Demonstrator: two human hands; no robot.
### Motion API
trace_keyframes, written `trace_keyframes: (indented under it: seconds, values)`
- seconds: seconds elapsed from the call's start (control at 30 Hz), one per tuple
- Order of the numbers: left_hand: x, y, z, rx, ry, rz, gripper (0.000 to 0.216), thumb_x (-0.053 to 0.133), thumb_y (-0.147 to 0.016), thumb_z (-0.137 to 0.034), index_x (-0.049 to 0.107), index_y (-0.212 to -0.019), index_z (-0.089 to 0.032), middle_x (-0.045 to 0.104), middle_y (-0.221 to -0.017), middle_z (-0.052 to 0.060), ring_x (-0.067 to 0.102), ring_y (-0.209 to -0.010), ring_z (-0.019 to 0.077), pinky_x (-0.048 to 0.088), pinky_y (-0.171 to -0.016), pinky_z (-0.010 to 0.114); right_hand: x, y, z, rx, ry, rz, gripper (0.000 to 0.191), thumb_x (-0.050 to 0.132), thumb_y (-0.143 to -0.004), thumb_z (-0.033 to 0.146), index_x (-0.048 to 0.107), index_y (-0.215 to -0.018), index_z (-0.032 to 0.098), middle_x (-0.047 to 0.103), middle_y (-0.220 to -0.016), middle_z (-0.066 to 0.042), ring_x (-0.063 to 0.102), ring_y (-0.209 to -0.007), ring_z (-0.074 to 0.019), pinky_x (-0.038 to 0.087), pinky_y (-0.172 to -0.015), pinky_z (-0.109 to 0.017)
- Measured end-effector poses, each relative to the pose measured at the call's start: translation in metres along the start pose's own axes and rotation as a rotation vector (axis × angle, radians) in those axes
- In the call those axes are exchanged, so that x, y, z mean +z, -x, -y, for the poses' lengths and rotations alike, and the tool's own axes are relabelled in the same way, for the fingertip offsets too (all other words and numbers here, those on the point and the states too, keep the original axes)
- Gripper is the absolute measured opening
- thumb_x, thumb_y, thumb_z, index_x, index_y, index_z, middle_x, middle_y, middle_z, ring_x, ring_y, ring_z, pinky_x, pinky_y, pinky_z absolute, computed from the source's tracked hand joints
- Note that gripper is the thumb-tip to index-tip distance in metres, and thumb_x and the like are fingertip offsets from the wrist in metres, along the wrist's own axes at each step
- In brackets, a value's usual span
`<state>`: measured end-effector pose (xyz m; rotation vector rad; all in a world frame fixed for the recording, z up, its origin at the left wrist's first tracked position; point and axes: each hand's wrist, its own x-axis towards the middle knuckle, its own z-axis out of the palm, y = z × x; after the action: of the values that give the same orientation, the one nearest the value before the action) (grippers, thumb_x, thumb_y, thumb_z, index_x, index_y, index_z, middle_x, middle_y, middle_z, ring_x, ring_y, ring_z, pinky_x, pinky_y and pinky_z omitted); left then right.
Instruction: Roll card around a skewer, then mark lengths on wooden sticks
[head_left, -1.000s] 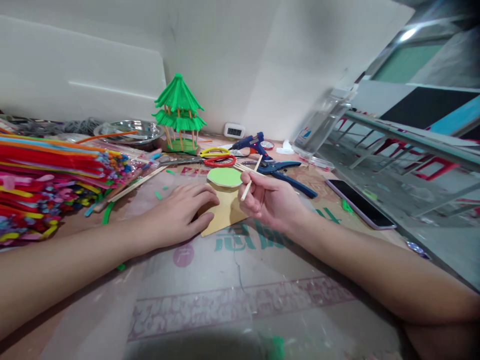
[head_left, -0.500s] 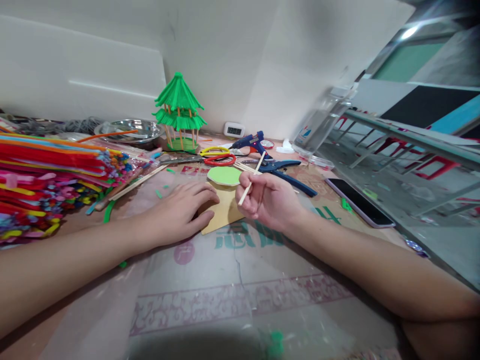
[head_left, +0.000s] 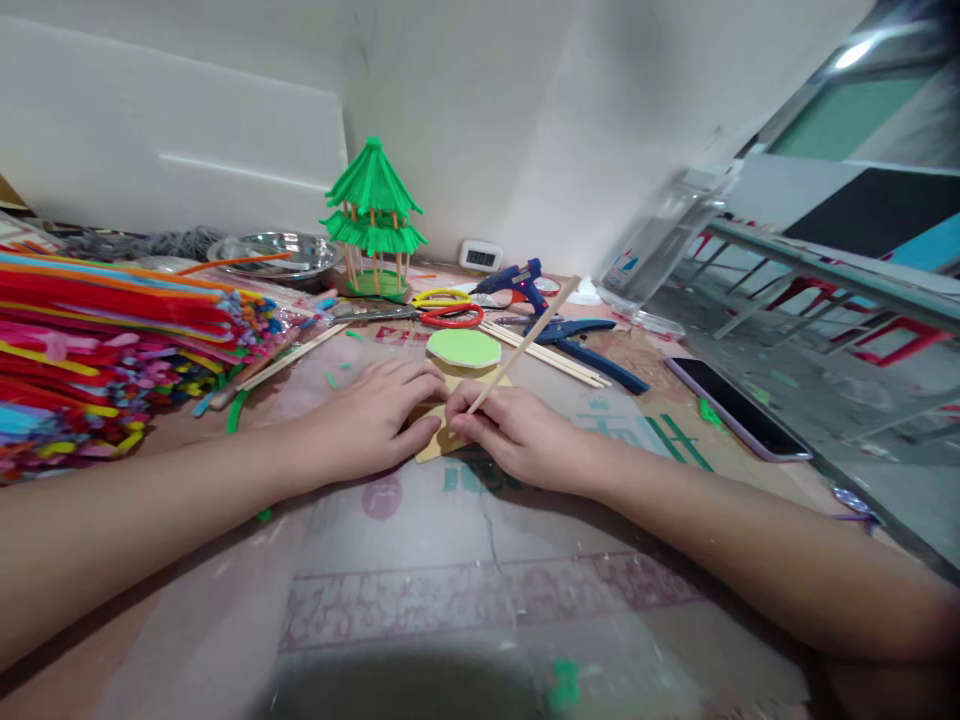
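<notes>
My right hand [head_left: 517,432] is closed in a pinch on a thin wooden stick [head_left: 538,325], whose free end slants up to the right. Under and between my hands lies a yellow card [head_left: 433,446], mostly covered by them. My left hand [head_left: 379,415] rests at the card's left edge, thumb and fingers apart and loosely bent, holding nothing. Just behind the card is a light green many-sided disc [head_left: 463,347]. Several more wooden sticks [head_left: 562,366] lie to the right of the disc.
A green-roofed pagoda model [head_left: 373,225] stands at the back beside scissors [head_left: 450,315], a glue gun [head_left: 517,283] and a small timer [head_left: 480,256]. Blue-handled cutters [head_left: 600,362] and a phone [head_left: 739,408] lie right. Pipe cleaners [head_left: 112,330] crowd the left; a clear bottle [head_left: 660,245] stands at the back right.
My right hand has turned palm down and moved slightly left and down toward the card, the stick now pointing farther up and right. My left hand stays by the card. The view has shifted slightly.
</notes>
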<state>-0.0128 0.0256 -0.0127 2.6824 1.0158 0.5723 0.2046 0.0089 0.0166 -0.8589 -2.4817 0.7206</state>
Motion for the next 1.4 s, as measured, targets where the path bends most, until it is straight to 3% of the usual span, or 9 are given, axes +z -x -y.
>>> trace_keyframes:
  seconds: [0.27, 0.47, 0.6, 0.73, 0.9, 1.03, 1.17, 1.3, 1.4]
  values:
    - [-0.001, -0.001, 0.0, 0.014, -0.063, 0.016, 0.025, 0.045, -0.101, -0.035, 0.059, -0.115, -0.021, 0.061, -0.127, 0.009, 0.056, -0.121, 0.0274, 0.043, -0.108, 0.048, -0.009, -0.007, -0.007, 0.177, 0.376, 0.006, 0.016, 0.041, -0.1, 0.021, 0.056, -0.098, 0.017, 0.068, -0.085, -0.008, 0.061, -0.076, -0.0205, 0.042, -0.071, -0.03]
    - [0.0, -0.001, 0.001, 0.052, -0.054, 0.008, 0.025, 0.043, -0.101, -0.038, 0.06, -0.104, -0.02, 0.063, -0.113, 0.009, 0.058, -0.11, 0.0272, 0.047, -0.1, 0.048, -0.005, -0.007, -0.007, -0.063, 0.285, 0.071, 0.017, 0.044, -0.099, 0.018, 0.06, -0.093, 0.017, 0.071, -0.091, -0.009, 0.065, -0.085, -0.0201, 0.046, -0.079, -0.029]
    - [0.0, -0.002, 0.0, 0.021, -0.068, 0.004, 0.025, 0.045, -0.1, -0.035, 0.06, -0.112, -0.02, 0.063, -0.118, 0.009, 0.057, -0.113, 0.0274, 0.045, -0.103, 0.049, -0.007, -0.008, -0.007, 0.059, 0.38, -0.01, 0.016, 0.044, -0.097, 0.014, 0.06, -0.095, 0.016, 0.071, -0.089, -0.01, 0.065, -0.082, -0.0203, 0.046, -0.077, -0.03]
    - [0.0, -0.002, 0.0, 0.054, -0.037, -0.012, 0.025, 0.045, -0.1, -0.039, 0.062, -0.103, -0.02, 0.064, -0.115, 0.009, 0.058, -0.11, 0.0281, 0.047, -0.1, 0.049, -0.006, -0.008, -0.004, -0.049, 0.319, 0.068, 0.017, 0.044, -0.099, 0.018, 0.061, -0.095, 0.017, 0.072, -0.093, -0.01, 0.066, -0.085, -0.0199, 0.047, -0.078, -0.029]
    - [-0.001, -0.002, -0.001, 0.01, -0.059, 0.007, 0.026, 0.045, -0.1, -0.035, 0.061, -0.115, -0.02, 0.062, -0.122, 0.009, 0.056, -0.116, 0.0279, 0.044, -0.104, 0.049, -0.007, -0.009, -0.01, 0.081, 0.456, -0.009, 0.019, 0.042, -0.099, 0.016, 0.06, -0.099, 0.015, 0.072, -0.09, -0.012, 0.067, -0.085, -0.0226, 0.047, -0.077, -0.032]
    - [-0.001, -0.002, -0.001, 0.027, -0.056, -0.003, 0.026, 0.044, -0.1, -0.038, 0.062, -0.105, -0.021, 0.064, -0.112, 0.008, 0.058, -0.109, 0.0274, 0.047, -0.098, 0.047, -0.007, -0.009, -0.012, -0.02, 0.364, 0.071, 0.018, 0.043, -0.1, 0.018, 0.06, -0.099, 0.015, 0.073, -0.098, -0.012, 0.067, -0.091, -0.0211, 0.048, -0.081, -0.03]
    - [-0.001, -0.002, -0.001, -0.002, -0.064, 0.002, 0.024, 0.048, -0.098, -0.033, 0.061, -0.114, -0.021, 0.063, -0.123, 0.009, 0.057, -0.118, 0.0282, 0.044, -0.105, 0.048, -0.008, -0.009, -0.016, 0.105, 0.441, -0.042, 0.016, 0.044, -0.099, 0.016, 0.06, -0.1, 0.015, 0.071, -0.09, -0.011, 0.066, -0.084, -0.0225, 0.047, -0.077, -0.032]
    - [0.0, -0.002, 0.0, 0.024, -0.049, 0.007, 0.023, 0.045, -0.1, -0.035, 0.061, -0.108, -0.021, 0.063, -0.117, 0.008, 0.058, -0.114, 0.0273, 0.045, -0.103, 0.047, -0.006, -0.007, -0.014, -0.021, 0.308, 0.033, 0.016, 0.044, -0.099, 0.016, 0.06, -0.097, 0.017, 0.07, -0.091, -0.009, 0.065, -0.085, -0.0193, 0.047, -0.079, -0.029]
    - [-0.001, -0.002, 0.0, 0.022, -0.071, 0.005, 0.024, 0.045, -0.1, -0.036, 0.061, -0.11, -0.021, 0.062, -0.121, 0.009, 0.057, -0.116, 0.0274, 0.045, -0.103, 0.048, -0.006, -0.007, -0.011, 0.069, 0.358, 0.008, 0.015, 0.045, -0.098, 0.016, 0.06, -0.098, 0.017, 0.07, -0.09, -0.009, 0.064, -0.083, -0.0196, 0.046, -0.077, -0.029]
